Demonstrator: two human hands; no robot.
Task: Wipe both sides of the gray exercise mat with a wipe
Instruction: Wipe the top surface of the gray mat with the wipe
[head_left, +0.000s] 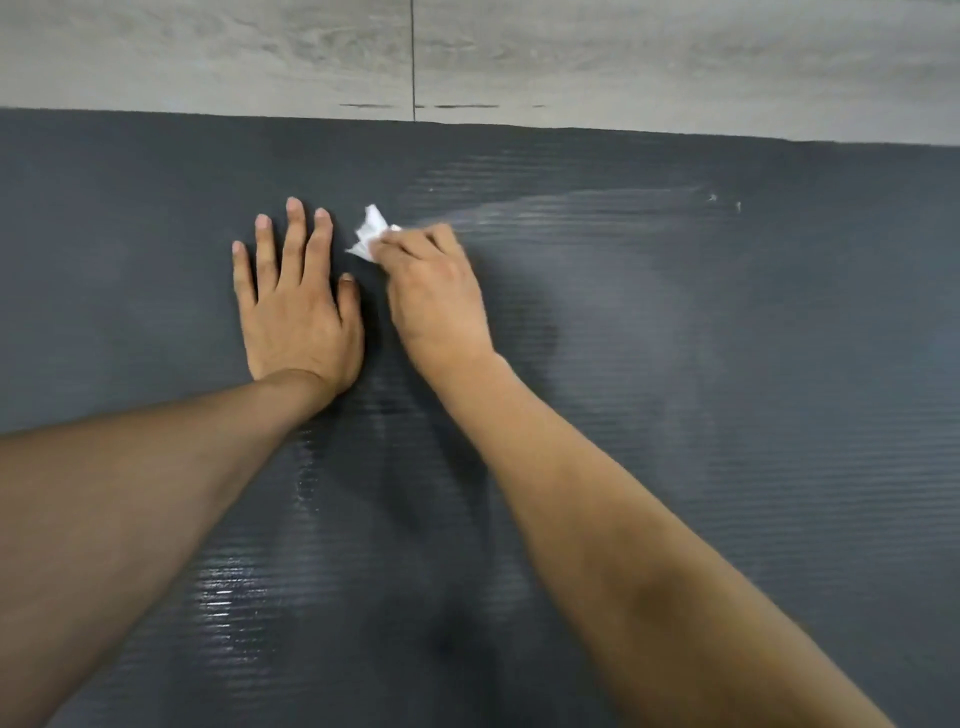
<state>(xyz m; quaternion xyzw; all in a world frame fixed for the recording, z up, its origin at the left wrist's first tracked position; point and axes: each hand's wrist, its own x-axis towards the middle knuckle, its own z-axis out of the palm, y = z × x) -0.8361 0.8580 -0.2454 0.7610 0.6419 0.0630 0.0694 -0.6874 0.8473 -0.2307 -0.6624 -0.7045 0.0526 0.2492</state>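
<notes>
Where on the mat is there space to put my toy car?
Bare mat lies left of the left hand and right of the right hand, up to the floor edge. The middle is crowded: both hands and the wipe sit close together there.

Single head view, looking forward and down, close over the mat (675, 364), floor (208, 52) beyond

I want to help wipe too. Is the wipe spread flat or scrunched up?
Scrunched up: the white wipe pokes out crumpled from the right hand.
</notes>
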